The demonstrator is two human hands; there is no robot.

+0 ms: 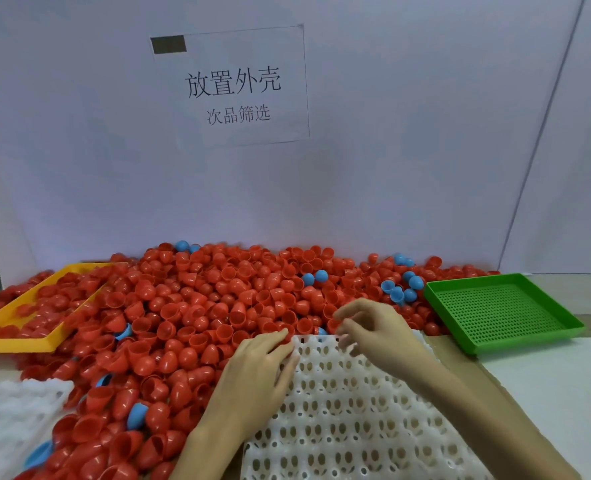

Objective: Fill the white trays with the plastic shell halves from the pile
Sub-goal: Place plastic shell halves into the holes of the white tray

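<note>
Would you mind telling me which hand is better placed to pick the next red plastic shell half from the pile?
Probably the left hand: its fingertips lie at the white moulded tray's far-left corner, touching the red plastic shell halves. The right hand hovers above the tray edge.

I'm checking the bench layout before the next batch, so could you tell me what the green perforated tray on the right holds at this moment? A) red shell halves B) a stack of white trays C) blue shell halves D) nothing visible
D: the green tray shows only its bare perforated floor, while the red and blue shell halves lie heaped beside it and in the yellow tray.
</note>
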